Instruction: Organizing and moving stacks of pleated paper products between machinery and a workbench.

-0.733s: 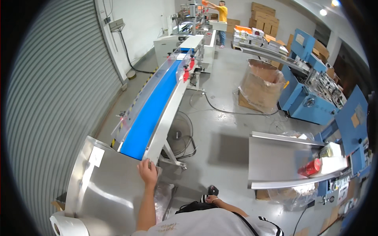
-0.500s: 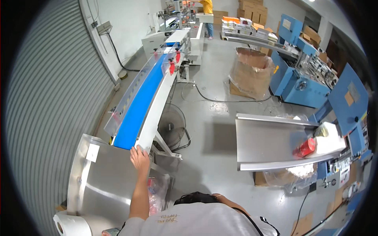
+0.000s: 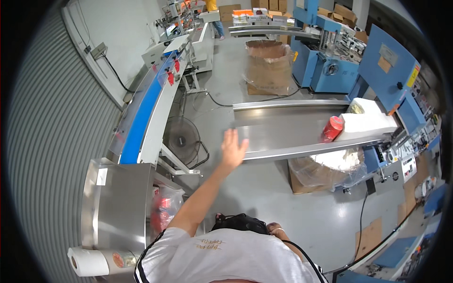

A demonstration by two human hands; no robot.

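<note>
My left hand (image 3: 233, 150) reaches out with its fingers stretched and nothing in them. It is beside the near left end of a metal chute (image 3: 288, 132); whether it touches the edge I cannot tell. Farther along that chute lie a red can-shaped pack (image 3: 332, 128) and a white block-like bundle (image 3: 370, 122). My right hand (image 3: 275, 229) hangs low by my body, a band at its wrist, its fingers mostly hidden.
Left of me runs a blue conveyor belt (image 3: 146, 106), ending at a steel table (image 3: 120, 207). A floor fan (image 3: 180, 140) stands beside it. Boxes with plastic liners, like the large carton (image 3: 268, 70), stand near blue machines (image 3: 335, 73). A white roll (image 3: 89, 262) lies lower left.
My left hand has left the corner of the conveyor and swung right to the metal chute. The view has turned to the right.
</note>
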